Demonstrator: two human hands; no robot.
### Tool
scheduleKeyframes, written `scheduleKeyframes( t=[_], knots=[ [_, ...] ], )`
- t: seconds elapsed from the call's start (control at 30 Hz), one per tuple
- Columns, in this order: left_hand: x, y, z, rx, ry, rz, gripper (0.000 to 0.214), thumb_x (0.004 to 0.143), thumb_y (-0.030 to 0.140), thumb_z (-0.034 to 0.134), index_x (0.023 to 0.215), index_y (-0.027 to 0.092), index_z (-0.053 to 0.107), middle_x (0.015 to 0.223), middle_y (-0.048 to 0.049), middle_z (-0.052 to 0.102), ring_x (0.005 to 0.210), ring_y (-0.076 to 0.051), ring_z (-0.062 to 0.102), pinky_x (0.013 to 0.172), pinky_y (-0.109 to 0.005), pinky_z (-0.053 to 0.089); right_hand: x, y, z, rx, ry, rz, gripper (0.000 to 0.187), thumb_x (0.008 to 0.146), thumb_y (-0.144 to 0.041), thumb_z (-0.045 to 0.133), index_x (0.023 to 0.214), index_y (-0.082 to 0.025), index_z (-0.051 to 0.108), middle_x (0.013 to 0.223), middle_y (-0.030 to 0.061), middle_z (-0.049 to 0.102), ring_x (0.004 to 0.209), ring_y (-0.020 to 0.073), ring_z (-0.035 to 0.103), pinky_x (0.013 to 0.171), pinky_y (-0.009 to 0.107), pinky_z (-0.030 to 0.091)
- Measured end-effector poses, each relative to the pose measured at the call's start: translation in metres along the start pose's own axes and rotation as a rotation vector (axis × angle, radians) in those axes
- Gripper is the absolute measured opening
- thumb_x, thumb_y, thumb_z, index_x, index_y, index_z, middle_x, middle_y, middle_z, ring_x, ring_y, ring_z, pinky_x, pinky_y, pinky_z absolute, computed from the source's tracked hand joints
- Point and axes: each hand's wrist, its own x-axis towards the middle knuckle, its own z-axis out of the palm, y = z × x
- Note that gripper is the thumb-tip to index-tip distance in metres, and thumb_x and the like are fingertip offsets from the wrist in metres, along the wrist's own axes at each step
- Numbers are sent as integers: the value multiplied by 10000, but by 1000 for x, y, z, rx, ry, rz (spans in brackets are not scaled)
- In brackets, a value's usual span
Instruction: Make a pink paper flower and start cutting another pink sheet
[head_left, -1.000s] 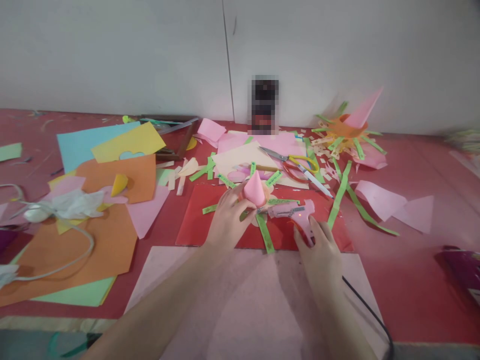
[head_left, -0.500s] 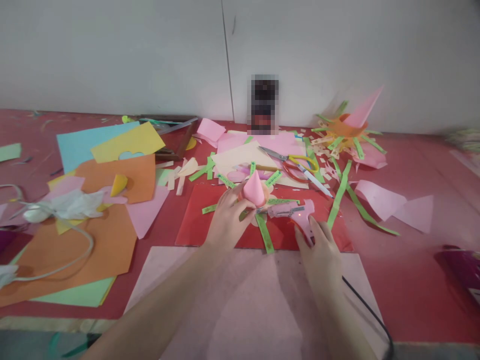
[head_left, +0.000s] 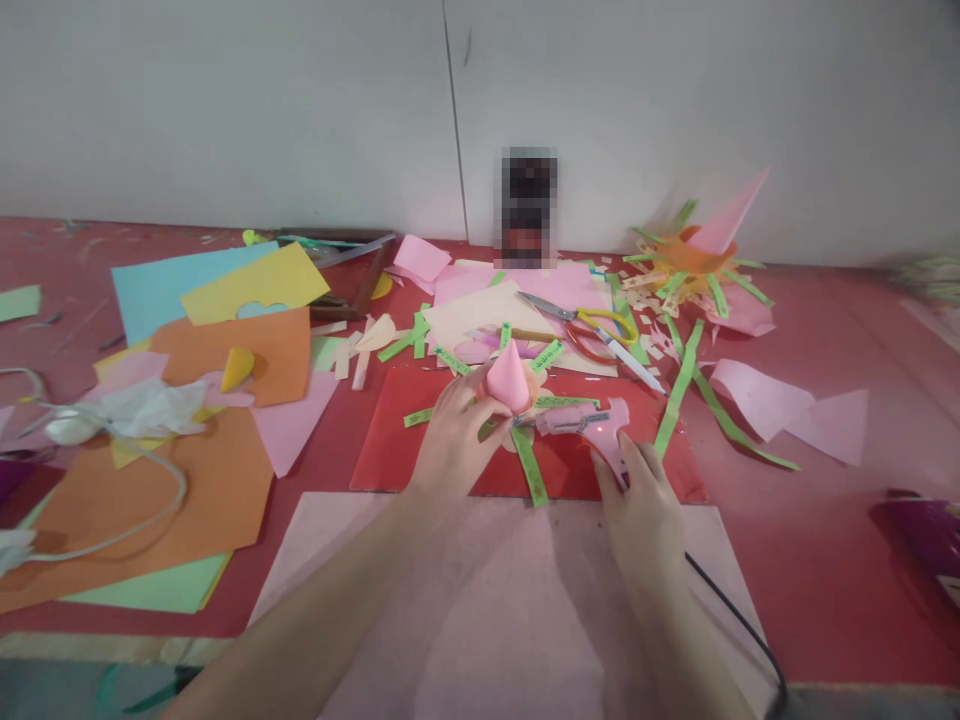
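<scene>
My right hand (head_left: 641, 500) is wrapped round the handle of a pink glue gun (head_left: 581, 420), whose lit dot shows on its side. The gun's nozzle points left, at the base of a small pink paper cone (head_left: 508, 382). My left hand (head_left: 461, 425) is closed at the left side of that cone, thumb and fingers at its lower edge. Around the cone, green paper strips (head_left: 531, 465) with writing fan outward over a red board (head_left: 390, 440). Part of the cone's base is hidden by my left fingers.
Scissors (head_left: 589, 320) and a white pen (head_left: 637, 365) lie on paper beyond the board. A finished-looking orange piece with a pink cone (head_left: 724, 220) stands back right. Coloured sheets (head_left: 225, 480) and a white cable (head_left: 184, 490) cover the left. A black cord (head_left: 739, 615) trails from the right hand.
</scene>
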Motion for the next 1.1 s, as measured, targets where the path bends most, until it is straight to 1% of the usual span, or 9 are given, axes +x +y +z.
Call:
scheduleKeyframes(
  t=[0.17, 0.33, 0.47, 0.67, 0.87, 1.0, 1.1],
  knots=[
    [-1, -1, 1, -4, 3, 6, 35, 772, 193, 567, 750, 219, 575, 1209, -56, 503, 1063, -214, 495, 849, -411, 461, 1, -1, 1, -7, 10, 9, 457, 833, -473, 353, 1131, -183, 542, 992, 100, 598, 706, 180, 574, 480, 250, 372],
    [0, 0, 0, -5, -3, 4, 39, 782, 199, 559, 754, 220, 576, 1223, -52, 497, 1049, -209, 500, 848, -411, 462, 2, -3, -1, -31, 11, 48, 465, 822, -490, 367, 1125, -186, 545, 979, 89, 599, 685, 172, 568, 473, 248, 365],
    [0, -1, 0, -1, -3, 8, 37, 774, 198, 568, 752, 224, 582, 1197, -58, 513, 1038, -217, 506, 843, -425, 461, 2, -5, -2, -40, 15, 50, 482, 816, -515, 358, 1123, -192, 543, 967, 89, 601, 667, 173, 566, 477, 254, 360],
    [0, -1, 0, -8, -8, 5, 33, 781, 203, 562, 764, 221, 584, 1230, -53, 490, 1021, -211, 509, 834, -417, 463, 1, -4, -1, -61, 40, 58, 478, 816, -513, 367, 1120, -188, 544, 979, 87, 598, 667, 169, 564, 483, 252, 367],
    [-1, 0, -1, 1, -11, -10, 34, 783, 214, 565, 757, 222, 586, 1228, -48, 491, 1018, -206, 509, 839, -413, 465, 1, -3, 0, -81, 17, 94, 478, 799, -509, 415, 1126, -186, 549, 1033, 84, 592, 685, 167, 573, 482, 249, 368],
    [0, 0, 0, 18, -13, 6, 19, 773, 214, 578, 757, 222, 584, 1250, -39, 478, 1044, -215, 500, 850, -425, 460, 2, -6, -3, -74, 37, 108, 501, 790, -527, 412, 1114, -177, 562, 1068, 103, 582, 721, 183, 580, 487, 259, 372],
    [0, 0, 0, 34, -7, 27, 33, 773, 200, 576, 751, 224, 580, 1253, -36, 479, 1059, -220, 493, 872, -445, 445, 2, -8, -4, -77, 34, 128, 514, 774, -543, 429, 1108, -178, 569, 1080, 106, 575, 709, 181, 578, 485, 262, 374]
  ],
)
